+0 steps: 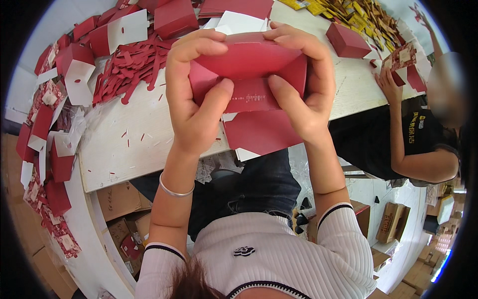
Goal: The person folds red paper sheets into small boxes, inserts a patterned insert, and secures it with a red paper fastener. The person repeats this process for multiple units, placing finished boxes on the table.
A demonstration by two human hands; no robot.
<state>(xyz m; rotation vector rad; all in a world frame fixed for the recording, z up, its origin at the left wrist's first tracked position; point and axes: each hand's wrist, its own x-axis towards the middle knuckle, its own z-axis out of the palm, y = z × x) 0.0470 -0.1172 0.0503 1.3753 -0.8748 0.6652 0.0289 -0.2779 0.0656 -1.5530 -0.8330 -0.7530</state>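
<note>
Both my hands hold up a red cardboard box [261, 132] above the front edge of the table, its flaps partly folded. My left hand [196, 92] wraps round its left side, thumb pressing on the front panel and fingers over the far top edge. On the other side, my right hand [306, 87] grips the same way, its thumb on the inner panel. A loose flap with a white underside hangs down toward me. Beyond the box lie white and red card sheets [242, 22], partly hidden by my fingers.
A heap of red card strips [132, 65] lies left of my hands, with red boxes [175, 19] behind and along the left. Small red scraps dot the white table [124, 159]. Yellow packets [356, 15] pile up far right. At right, a co-worker's hand [391, 87] holds a patterned box [401, 57].
</note>
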